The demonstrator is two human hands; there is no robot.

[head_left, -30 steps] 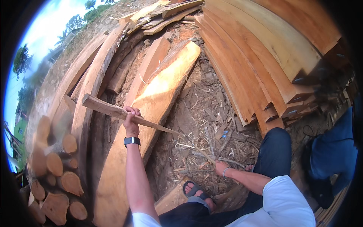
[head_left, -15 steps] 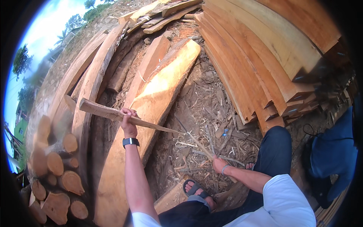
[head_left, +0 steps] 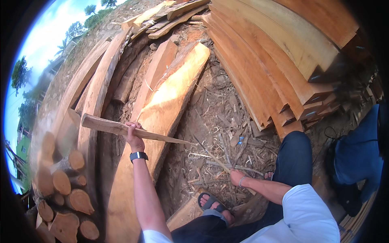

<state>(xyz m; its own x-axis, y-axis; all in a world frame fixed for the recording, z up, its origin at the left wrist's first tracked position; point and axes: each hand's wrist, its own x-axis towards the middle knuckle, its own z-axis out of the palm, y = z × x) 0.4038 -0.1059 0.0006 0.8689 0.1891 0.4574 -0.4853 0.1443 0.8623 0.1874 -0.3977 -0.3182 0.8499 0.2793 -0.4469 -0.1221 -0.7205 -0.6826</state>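
At left, the left hand [head_left: 134,133] had its fingers wrapped around a tapering wooden piece [head_left: 158,137] above a large plank [head_left: 172,103], the broad end lying left of that grip and the long axis running rightward to a narrow tip. Farther right, the right hand [head_left: 236,177], nearer that tip, gripped a long thin tool [head_left: 216,159] slanting up and left toward it, contact unclear; compared with 0.5 s earlier, the tool's far end reached less far beyond the tip.

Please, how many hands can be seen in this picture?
2: the left hand, around the board, left of centre; the right hand, lower and further right, holding a long thin object. More may be hidden.
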